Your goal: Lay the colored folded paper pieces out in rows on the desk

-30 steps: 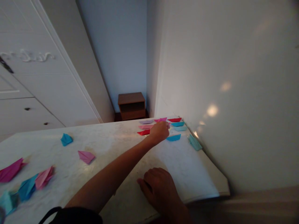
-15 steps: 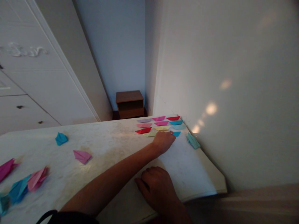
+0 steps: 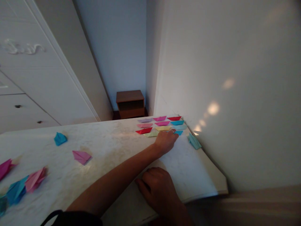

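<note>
My left hand (image 3: pixel 166 140) reaches across to the far right corner of the table, its fingers bent down over a blue paper boat (image 3: pixel 179 132). Only that boat's right end shows past the fingers; the rest is hidden. Close by lie a pale green boat (image 3: pixel 151 134), a yellow boat (image 3: pixel 163 128) and a light blue boat (image 3: pixel 180 127). Resting nearer to me, below the left forearm, my right hand (image 3: pixel 158 185) has its fingers curled in and its thumb to the left. Nothing shows in it.
More folded boats, including a red one (image 3: pixel 144 131), form rows at the far edge. A teal folded paper (image 3: pixel 194 141) lies by the wall. Pink (image 3: pixel 81 157) and blue (image 3: pixel 60 138) folded papers, with several others, are spread on the left. A brown nightstand (image 3: pixel 130 103) stands beyond the table (image 3: pixel 113 138).
My left hand has shifted slightly, and the blue boat under its fingers sits a little closer to the row behind. My right hand has stayed in place. The view has moved slightly.
</note>
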`<state>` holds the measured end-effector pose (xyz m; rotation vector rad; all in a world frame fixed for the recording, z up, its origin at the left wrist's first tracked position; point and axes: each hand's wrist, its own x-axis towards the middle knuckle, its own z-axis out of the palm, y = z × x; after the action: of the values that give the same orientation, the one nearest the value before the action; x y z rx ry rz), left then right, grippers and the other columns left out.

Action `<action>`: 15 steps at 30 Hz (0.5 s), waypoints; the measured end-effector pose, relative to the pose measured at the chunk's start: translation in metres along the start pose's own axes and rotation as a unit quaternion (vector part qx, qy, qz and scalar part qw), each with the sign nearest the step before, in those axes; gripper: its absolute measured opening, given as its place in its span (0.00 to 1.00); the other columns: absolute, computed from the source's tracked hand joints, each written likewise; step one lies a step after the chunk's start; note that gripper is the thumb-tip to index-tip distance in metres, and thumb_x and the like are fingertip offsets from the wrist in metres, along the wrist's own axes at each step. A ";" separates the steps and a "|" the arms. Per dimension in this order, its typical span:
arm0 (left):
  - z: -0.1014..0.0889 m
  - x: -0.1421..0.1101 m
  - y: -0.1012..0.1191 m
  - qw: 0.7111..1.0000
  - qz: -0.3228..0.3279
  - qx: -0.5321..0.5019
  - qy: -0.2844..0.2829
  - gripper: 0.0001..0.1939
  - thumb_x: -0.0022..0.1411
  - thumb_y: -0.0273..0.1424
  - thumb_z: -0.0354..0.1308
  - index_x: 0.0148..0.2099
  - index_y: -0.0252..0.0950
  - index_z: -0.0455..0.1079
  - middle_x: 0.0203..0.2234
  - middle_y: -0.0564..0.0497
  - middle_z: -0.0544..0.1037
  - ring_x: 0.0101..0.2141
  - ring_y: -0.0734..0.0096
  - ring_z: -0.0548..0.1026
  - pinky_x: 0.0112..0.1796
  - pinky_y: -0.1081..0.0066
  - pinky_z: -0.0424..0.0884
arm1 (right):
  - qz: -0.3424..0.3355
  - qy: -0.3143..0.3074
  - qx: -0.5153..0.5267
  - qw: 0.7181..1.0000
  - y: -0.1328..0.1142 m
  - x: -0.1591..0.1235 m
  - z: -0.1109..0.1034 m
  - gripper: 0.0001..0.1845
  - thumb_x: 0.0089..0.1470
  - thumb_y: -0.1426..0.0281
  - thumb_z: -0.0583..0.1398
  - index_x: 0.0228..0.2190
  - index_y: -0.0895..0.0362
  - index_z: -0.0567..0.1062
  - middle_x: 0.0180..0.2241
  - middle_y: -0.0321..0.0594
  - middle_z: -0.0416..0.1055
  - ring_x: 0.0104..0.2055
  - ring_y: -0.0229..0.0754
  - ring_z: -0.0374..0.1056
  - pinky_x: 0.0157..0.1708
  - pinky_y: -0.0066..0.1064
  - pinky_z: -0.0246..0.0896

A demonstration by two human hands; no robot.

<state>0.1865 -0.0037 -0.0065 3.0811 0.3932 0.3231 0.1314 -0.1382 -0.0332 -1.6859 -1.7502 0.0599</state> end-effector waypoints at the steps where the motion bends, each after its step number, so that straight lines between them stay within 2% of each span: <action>1: -0.001 -0.001 0.000 1.000 -0.002 0.001 0.009 0.16 0.67 0.25 0.44 0.49 0.35 0.71 0.55 0.47 0.70 0.43 0.58 0.76 0.36 0.61 0.76 | 0.001 -0.001 0.002 1.000 0.000 0.000 -0.001 0.10 0.54 0.70 0.61 0.22 0.57 0.70 0.22 0.35 0.67 0.26 0.38 0.61 0.31 0.33 0.43; 8: -0.020 -0.025 -0.003 0.999 -0.032 -0.014 0.019 0.15 0.67 0.27 0.45 0.48 0.36 0.72 0.49 0.47 0.73 0.37 0.61 0.77 0.32 0.64 0.74 | -0.006 -0.021 0.018 1.000 0.001 -0.002 -0.005 0.12 0.56 0.71 0.60 0.21 0.58 0.69 0.22 0.34 0.67 0.26 0.37 0.61 0.30 0.32 0.44; 15: -0.046 -0.083 -0.006 0.985 -0.118 -0.117 0.044 0.14 0.67 0.30 0.47 0.46 0.39 0.74 0.40 0.48 0.76 0.39 0.64 0.76 0.38 0.67 0.71 | 0.017 -0.058 0.023 0.998 0.004 -0.001 -0.006 0.16 0.61 0.67 0.55 0.22 0.58 0.70 0.23 0.38 0.69 0.27 0.38 0.64 0.31 0.31 0.48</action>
<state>0.0966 -0.0191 0.0212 2.7623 0.6637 0.4615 0.1378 -0.1408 -0.0303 -1.7088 -1.7919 0.2154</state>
